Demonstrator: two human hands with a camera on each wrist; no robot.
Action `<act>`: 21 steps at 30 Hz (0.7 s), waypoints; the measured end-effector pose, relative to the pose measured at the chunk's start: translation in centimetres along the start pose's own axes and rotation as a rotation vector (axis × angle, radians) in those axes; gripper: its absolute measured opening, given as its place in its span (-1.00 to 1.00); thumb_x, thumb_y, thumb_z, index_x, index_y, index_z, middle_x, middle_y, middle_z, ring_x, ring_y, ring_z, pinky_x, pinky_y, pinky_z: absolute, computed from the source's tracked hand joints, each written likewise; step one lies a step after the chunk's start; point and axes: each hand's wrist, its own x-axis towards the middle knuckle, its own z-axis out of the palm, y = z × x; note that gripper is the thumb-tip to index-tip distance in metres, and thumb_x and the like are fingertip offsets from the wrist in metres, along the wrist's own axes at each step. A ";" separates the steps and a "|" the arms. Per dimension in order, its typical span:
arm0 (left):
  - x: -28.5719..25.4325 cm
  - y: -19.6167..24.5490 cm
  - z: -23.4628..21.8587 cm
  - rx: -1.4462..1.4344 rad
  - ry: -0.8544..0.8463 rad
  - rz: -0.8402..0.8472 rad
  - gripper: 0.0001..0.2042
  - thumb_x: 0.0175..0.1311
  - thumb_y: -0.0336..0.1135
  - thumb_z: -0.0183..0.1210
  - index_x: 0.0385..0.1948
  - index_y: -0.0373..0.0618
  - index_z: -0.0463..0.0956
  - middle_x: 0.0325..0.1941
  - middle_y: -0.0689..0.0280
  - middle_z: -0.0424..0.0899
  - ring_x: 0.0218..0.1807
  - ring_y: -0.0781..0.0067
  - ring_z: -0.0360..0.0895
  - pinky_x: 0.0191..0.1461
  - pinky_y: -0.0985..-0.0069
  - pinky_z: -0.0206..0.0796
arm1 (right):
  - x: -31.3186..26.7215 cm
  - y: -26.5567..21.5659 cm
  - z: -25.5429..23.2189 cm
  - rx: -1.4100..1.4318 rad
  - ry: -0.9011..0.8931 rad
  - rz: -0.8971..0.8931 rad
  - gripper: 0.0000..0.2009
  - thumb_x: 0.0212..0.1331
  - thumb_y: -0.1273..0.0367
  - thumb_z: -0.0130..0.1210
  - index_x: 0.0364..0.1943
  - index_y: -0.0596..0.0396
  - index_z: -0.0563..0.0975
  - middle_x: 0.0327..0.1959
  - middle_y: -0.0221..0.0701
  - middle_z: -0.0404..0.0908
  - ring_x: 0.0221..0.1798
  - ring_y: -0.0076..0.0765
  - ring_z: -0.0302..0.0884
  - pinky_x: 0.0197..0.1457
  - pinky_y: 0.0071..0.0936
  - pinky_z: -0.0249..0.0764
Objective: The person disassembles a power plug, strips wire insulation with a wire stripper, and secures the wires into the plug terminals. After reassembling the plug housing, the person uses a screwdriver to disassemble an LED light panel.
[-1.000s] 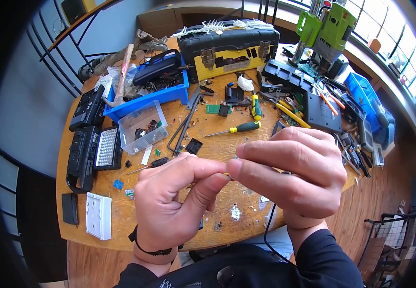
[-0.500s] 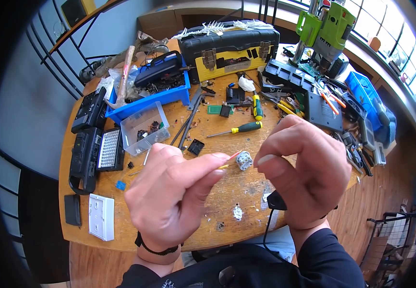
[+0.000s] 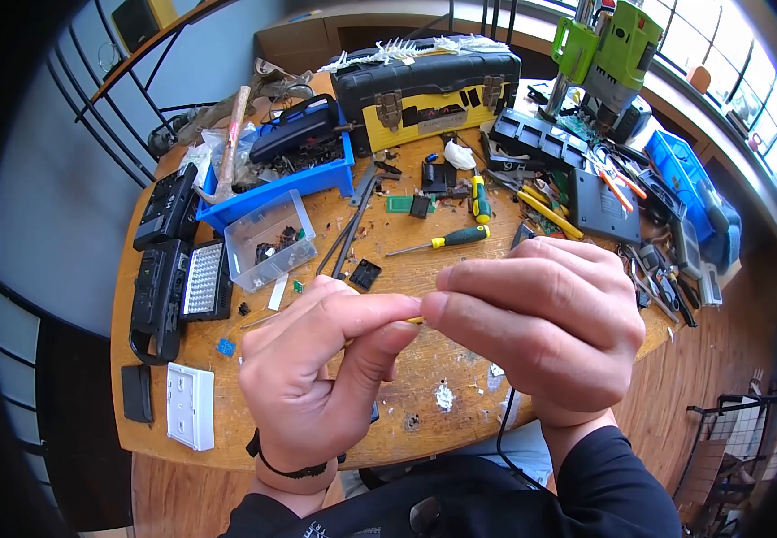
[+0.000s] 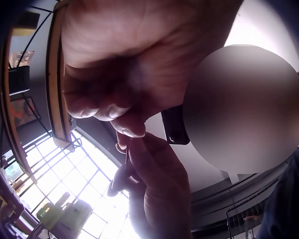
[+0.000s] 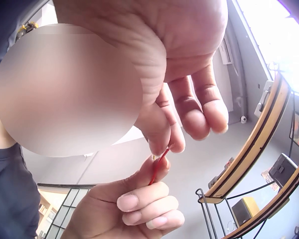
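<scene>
In the head view my left hand pinches thin wires between thumb and forefinger. A short bit of yellow wire shows at its fingertips. My right hand meets it there, thumb and forefinger pinching at the same spot. From the right wrist view a red wire runs from the left fingers up to the right fingertips, which grip its upper end. The right hand's other fingers extend loosely. Both hands are raised above the wooden table.
Behind the hands lie a green-yellow screwdriver, a clear plastic box and a blue bin. A black-yellow toolbox stands at the back, a green drill press back right. Pliers and tools crowd the right side.
Half a second ago the hands were apart, with red and yellow wire ends at the left fingertips and a round grey part showing between. The right hand has since returned leftward and hides that part.
</scene>
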 end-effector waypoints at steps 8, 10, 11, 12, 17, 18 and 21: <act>0.2 -0.5 0.3 0.171 0.021 0.118 -0.90 0.01 -0.49 0.28 -0.41 -0.21 0.61 -0.65 0.33 0.49 -0.61 0.47 0.34 -0.50 0.59 0.12 | -0.4 0.4 0.3 -0.018 -0.073 0.038 -0.90 -0.19 0.40 0.18 -0.52 0.06 0.55 -0.59 -0.44 0.50 -0.62 -0.42 0.46 -0.56 -0.54 0.34; 0.3 -0.5 0.2 0.192 0.010 0.142 -0.90 0.00 -0.48 0.29 -0.41 -0.20 0.61 -0.63 0.33 0.51 -0.61 0.46 0.34 -0.49 0.59 0.12 | -0.2 -0.2 0.1 0.049 -0.126 0.175 -0.89 -0.17 0.38 0.19 -0.54 0.07 0.52 -0.61 -0.45 0.46 -0.61 -0.38 0.44 -0.56 -0.52 0.28; 0.4 -0.5 0.2 0.214 -0.001 0.165 -0.90 0.00 -0.48 0.29 -0.42 -0.20 0.61 -0.62 0.33 0.53 -0.61 0.46 0.34 -0.49 0.59 0.12 | 0.0 -0.3 0.0 0.049 -0.126 0.175 -0.89 -0.17 0.38 0.19 -0.54 0.07 0.52 -0.61 -0.45 0.46 -0.61 -0.38 0.44 -0.56 -0.52 0.28; 0.4 -0.6 0.2 0.214 0.000 0.165 -0.90 0.00 -0.48 0.29 -0.42 -0.20 0.61 -0.62 0.33 0.53 -0.61 0.46 0.34 -0.49 0.59 0.12 | 0.0 -0.4 -0.2 0.095 -0.173 0.237 -0.88 -0.17 0.37 0.20 -0.54 0.08 0.52 -0.62 -0.44 0.46 -0.61 -0.36 0.44 -0.55 -0.51 0.27; 0.3 -0.6 0.1 0.130 0.028 0.094 -0.91 0.04 -0.47 0.27 -0.41 -0.20 0.61 -0.56 0.30 0.60 -0.60 0.52 0.37 -0.50 0.63 0.17 | 0.0 0.2 -0.5 0.409 -0.090 0.465 -0.82 -0.12 0.33 0.22 -0.56 0.17 0.53 -0.60 -0.38 0.51 -0.56 -0.43 0.45 -0.50 -0.52 0.27; 0.3 -0.4 0.0 0.131 0.032 0.093 -0.91 0.04 -0.47 0.27 -0.41 -0.20 0.61 -0.56 0.30 0.60 -0.60 0.52 0.37 -0.50 0.63 0.17 | 0.2 0.2 -0.5 0.364 -0.045 0.430 -0.82 -0.14 0.37 0.26 -0.54 0.22 0.56 -0.58 -0.34 0.54 -0.53 -0.46 0.47 -0.49 -0.56 0.31; 0.3 -0.2 -0.1 -0.015 0.040 -0.030 -0.93 0.10 -0.45 0.24 -0.40 -0.22 0.61 -0.54 0.31 0.61 -0.62 0.63 0.42 -0.54 0.70 0.20 | 0.2 0.6 -0.2 0.174 0.062 0.275 -0.84 -0.19 0.42 0.30 -0.51 0.21 0.59 -0.58 -0.33 0.55 -0.51 -0.43 0.50 -0.47 -0.58 0.36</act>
